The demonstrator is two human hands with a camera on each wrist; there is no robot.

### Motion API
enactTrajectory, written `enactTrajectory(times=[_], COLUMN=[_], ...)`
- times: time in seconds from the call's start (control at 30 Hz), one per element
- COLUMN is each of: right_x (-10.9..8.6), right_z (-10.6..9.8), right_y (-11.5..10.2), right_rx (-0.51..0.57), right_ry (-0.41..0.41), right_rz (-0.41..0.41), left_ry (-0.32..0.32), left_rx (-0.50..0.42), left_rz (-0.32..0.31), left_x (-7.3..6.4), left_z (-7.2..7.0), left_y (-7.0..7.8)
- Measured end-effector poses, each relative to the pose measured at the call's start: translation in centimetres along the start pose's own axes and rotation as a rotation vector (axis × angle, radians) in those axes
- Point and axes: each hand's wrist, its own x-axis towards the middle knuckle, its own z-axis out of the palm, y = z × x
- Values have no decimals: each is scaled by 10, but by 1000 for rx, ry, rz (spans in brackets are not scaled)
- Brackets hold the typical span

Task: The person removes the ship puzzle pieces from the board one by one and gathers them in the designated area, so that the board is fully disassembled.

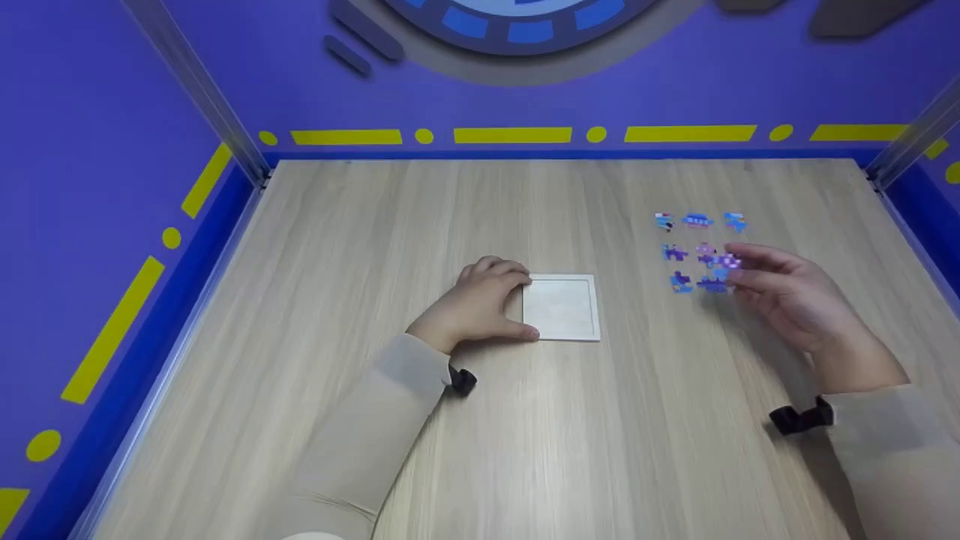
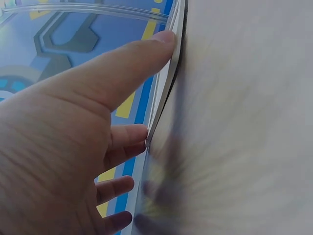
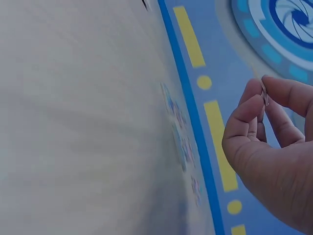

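Note:
A square white puzzle tray (image 1: pixel 559 309) with a raised rim lies on the table. My left hand (image 1: pixel 484 300) grips its left side, thumb at the near corner and fingers at the far corner; the left wrist view shows the thumb (image 2: pixel 146 54) on the rim. Between thumb and fingertips my right hand (image 1: pixel 799 296) pinches a small purple jigsaw piece (image 1: pixel 727 262), raised over the table. In the right wrist view that piece (image 3: pixel 265 93) shows nearly edge-on. Below and left of it lie loose jigsaw pieces, including a blue-purple one (image 1: pixel 697 220) and a purple one (image 1: pixel 674 253).
Wood-grain table (image 1: pixel 360 247) surrounds the tray and pieces. A blue-purple wall (image 1: pixel 420 97) with yellow marks rises behind the far edge, and another stands along the left side. Each wrist carries a small black device (image 1: pixel 799 418).

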Motion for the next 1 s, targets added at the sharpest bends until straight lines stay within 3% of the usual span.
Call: enactTrajectory(times=[0.13, 0.37, 0.7, 0.8, 1.0], right_x=[-8, -15, -12, -11, -10], right_z=[-23, -47, -61, -64, -69], right_y=[-5, -4, 0, -1, -4], right_rx=[48, -112, -287, -288, -421], right_ry=[78, 230, 306, 325, 358], right_rz=[-14, 18, 25, 46, 97], left_ry=[-9, -23, -12, -12, -7], left_rx=[-5, -5, 5, 3, 2], left_rz=[-1, 9, 7, 5, 4], left_x=[1, 4, 2, 1, -1], left_z=[0, 0, -3, -3, -2], left_y=[0, 2, 2, 1, -1])
